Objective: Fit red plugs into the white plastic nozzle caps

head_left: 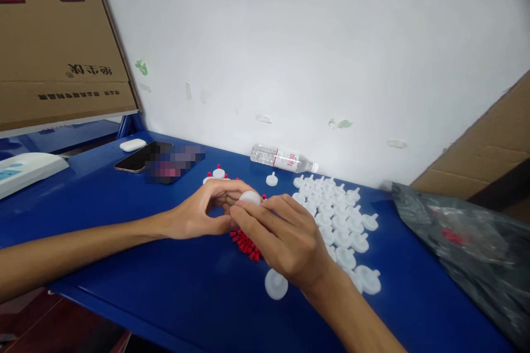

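Note:
A round white plastic cap point(250, 197) is held between my two hands above the blue table. My left hand point(207, 208) curves around its left side, thumb and fingers closed toward it. My right hand point(285, 234) pinches at its near side, the fingers bent over; the fingertips partly hide the cap. Below the hands lies a pile of small red caps point(247, 244). Several white spouted caps point(342, 229) spread in rows to the right. One round white cap point(276, 284) lies alone near my right wrist. White caps with red tips point(218, 172) stand behind my left hand.
A clear plastic bottle point(284, 159) lies along the wall. At the back left are a phone point(143, 156), a white case point(132, 145) and a white device point(31, 172). A cardboard box point(62, 44) stands left; a dark plastic bag point(459, 253) lies at the right edge.

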The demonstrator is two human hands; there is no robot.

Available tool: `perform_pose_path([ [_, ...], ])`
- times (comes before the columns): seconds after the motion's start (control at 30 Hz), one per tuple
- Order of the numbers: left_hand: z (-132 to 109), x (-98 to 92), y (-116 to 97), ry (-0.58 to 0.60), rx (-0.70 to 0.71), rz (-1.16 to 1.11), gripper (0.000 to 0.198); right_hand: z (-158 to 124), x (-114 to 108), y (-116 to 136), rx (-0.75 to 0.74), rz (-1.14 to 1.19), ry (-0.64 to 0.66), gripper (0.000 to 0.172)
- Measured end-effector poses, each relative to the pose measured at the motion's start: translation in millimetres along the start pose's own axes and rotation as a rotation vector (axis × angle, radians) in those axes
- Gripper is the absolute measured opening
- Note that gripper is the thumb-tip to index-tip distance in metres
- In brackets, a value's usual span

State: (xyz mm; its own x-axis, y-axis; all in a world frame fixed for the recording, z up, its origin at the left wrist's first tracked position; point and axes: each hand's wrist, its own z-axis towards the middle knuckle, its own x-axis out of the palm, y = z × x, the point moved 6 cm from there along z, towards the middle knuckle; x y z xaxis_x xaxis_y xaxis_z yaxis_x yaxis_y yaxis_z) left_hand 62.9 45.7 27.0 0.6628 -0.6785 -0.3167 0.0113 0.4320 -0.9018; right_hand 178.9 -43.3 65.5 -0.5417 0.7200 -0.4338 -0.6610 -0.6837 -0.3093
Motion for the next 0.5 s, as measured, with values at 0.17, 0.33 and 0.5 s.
perform_pose_path([
  [0.17, 0.3, -2.1, -0.5, -0.005, 0.021, 0.05, 0.033, -0.1, 3.6, -2.6, 0.029, -0.026, 0.054, 0.014],
  [0.33, 1.0, -5.2, -2.0, -0.031, 0.079, 0.163, 0.03, -2.2, 5.9, -4.4, 0.044, -0.051, 0.058, 0.011],
  [0.5, 0.9, -5.0, -5.4, -0.069, 0.084, 0.214, 0.03, -4.3, 10.2, -4.6, 0.053, -0.041, 0.096, 0.014],
])
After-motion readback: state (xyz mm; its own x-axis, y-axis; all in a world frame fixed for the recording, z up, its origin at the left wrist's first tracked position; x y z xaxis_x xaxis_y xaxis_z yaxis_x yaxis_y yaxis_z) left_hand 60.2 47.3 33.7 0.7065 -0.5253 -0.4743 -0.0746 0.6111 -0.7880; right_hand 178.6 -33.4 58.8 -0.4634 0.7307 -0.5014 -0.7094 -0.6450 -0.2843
